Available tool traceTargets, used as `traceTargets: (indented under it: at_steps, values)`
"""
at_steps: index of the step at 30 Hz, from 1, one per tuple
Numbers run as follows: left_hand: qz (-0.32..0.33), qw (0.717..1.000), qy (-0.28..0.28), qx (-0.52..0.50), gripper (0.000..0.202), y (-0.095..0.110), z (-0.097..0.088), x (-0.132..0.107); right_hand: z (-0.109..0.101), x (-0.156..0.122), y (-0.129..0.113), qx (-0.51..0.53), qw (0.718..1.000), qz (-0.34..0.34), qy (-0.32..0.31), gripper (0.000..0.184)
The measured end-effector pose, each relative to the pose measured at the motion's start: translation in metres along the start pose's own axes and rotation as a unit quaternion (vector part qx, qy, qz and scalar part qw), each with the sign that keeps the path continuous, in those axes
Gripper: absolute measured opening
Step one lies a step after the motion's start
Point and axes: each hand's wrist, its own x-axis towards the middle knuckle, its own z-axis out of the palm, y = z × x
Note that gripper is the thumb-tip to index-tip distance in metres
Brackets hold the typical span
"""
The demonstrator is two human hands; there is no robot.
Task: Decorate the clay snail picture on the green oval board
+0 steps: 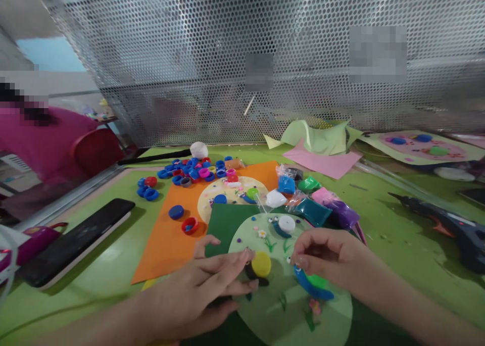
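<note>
My left hand is open, its fingers stretched over the snail with a yellow bottle-cap shell and dark clay body. Its fingertips touch or hover at that snail's head; I cannot tell which. My right hand is closed in a pinch at the head of a blue clay snail with a green shell. Whatever sits between those fingertips is hidden. Both snails lie on a pale green round sheet on dark green paper. A white-capped snail, small clay flowers and grass decorate it too.
Orange paper with another snail picture lies behind. Bottle caps are heaped at the back left. Clay packets lie beyond my right hand, a glue gun farther right. A black case is at left; a person in pink sits beyond.
</note>
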Motion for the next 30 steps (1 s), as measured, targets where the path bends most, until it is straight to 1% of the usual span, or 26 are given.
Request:
traceTargets:
  at_steps: [3,7,10,12,14,15,17,18,20,22,24,25,27,30]
  values:
    - [0.005,0.999,0.047,0.025,0.065,0.0,0.001,-0.001,0.0,0.0,0.0,-0.007,1.0,0.003,0.004,0.02]
    - [0.034,0.996,0.043,0.071,0.061,0.003,-0.001,0.002,-0.002,-0.001,-0.003,-0.018,1.0,0.002,0.017,0.019]
    - [0.048,0.993,0.049,0.1,0.059,0.004,-0.001,0.003,-0.009,-0.001,-0.006,-0.047,0.999,-0.006,0.026,0.021]
    - [0.036,0.993,0.065,0.089,0.06,0.004,0.003,0.002,-0.017,0.0,-0.01,-0.083,0.995,-0.023,0.046,0.023]
    - [0.006,0.992,0.092,0.08,0.062,0.004,0.008,0.003,-0.026,0.001,-0.012,-0.128,0.988,-0.049,0.074,0.024]
    - [-0.007,0.991,0.108,0.077,0.063,0.003,0.011,0.003,-0.03,0.001,-0.013,-0.155,0.982,-0.064,0.089,0.024]
    - [-0.022,0.988,0.139,0.07,0.06,0.003,0.015,0.005,-0.038,0.002,-0.013,-0.223,0.966,-0.085,0.097,0.026]
    - [-0.022,0.987,0.142,0.065,0.057,0.004,0.016,0.006,-0.042,0.002,-0.013,-0.262,0.957,-0.087,0.094,0.028]
    - [-0.025,0.987,0.15,0.048,0.042,0.006,0.016,0.008,-0.046,0.002,-0.011,-0.329,0.937,-0.085,0.077,0.031]
    - [-0.031,0.987,0.155,0.039,0.026,0.009,0.013,0.011,-0.049,0.003,-0.009,-0.361,0.927,-0.084,0.062,0.03]
    - [-0.024,0.987,0.152,0.046,0.016,0.012,0.008,0.015,-0.05,0.004,-0.004,-0.358,0.928,-0.086,0.055,0.024]
    - [-0.014,0.987,0.152,0.055,0.014,0.013,0.006,0.018,-0.051,0.005,-0.001,-0.348,0.933,-0.083,0.048,0.021]
    - [0.014,0.984,0.167,0.064,0.013,0.015,0.003,0.021,-0.052,0.004,0.005,-0.328,0.942,-0.069,0.033,0.015]
    - [0.028,0.978,0.195,0.065,0.013,0.016,0.003,0.024,-0.056,0.001,0.012,-0.315,0.947,-0.048,0.026,0.009]
